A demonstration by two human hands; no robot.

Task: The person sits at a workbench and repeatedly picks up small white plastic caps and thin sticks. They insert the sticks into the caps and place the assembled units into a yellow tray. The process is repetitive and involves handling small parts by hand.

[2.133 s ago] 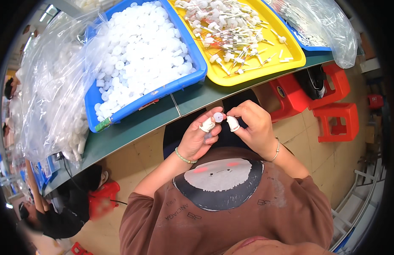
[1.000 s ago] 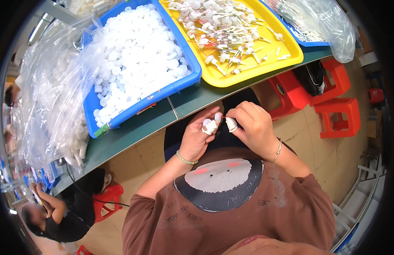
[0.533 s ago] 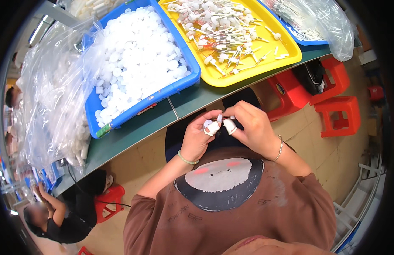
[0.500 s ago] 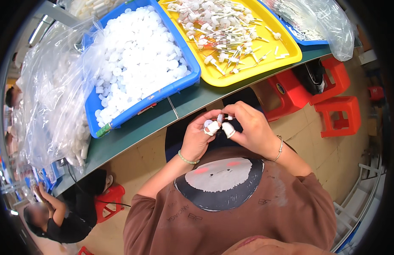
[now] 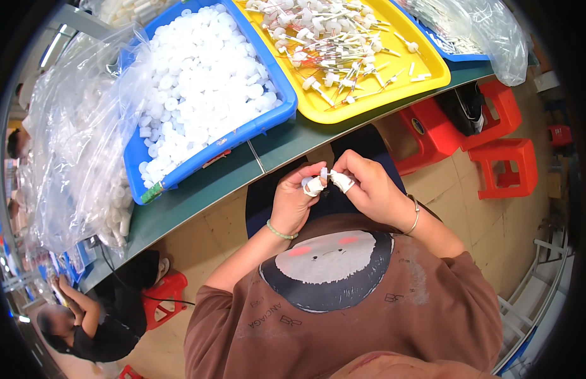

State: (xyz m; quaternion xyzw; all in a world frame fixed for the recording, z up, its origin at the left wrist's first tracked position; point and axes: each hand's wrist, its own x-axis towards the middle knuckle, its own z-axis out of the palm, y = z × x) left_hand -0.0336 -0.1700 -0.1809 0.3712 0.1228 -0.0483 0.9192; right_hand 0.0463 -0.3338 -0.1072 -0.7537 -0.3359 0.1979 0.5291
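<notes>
Disc (image 5: 324, 172), sm. & white, sits on edge betw. L hand (image 5: 291, 201) thumb & forefinger, pinched; 2nd disc (image 5: 306, 181) by same thumb, other L fingers curled. R hand (image 5: 372, 189) thumb & forefinger tips pinch thin pc (image 5: 331, 175) just beside 1st disc, too sm. to ID. Both thumbs w/ white wraps (image 5: 314, 187). Hands nr table (image 5: 283, 151) edge, below blue tray (image 5: 239, 136) & yellow tray (image 5: 403, 91).

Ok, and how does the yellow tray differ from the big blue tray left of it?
The big blue tray is heaped with white round pieces; the yellow tray holds thin stick-like parts. The yellow tray's floor partly shows; the big blue tray's is mostly hidden. Both sit on the green table.
</notes>
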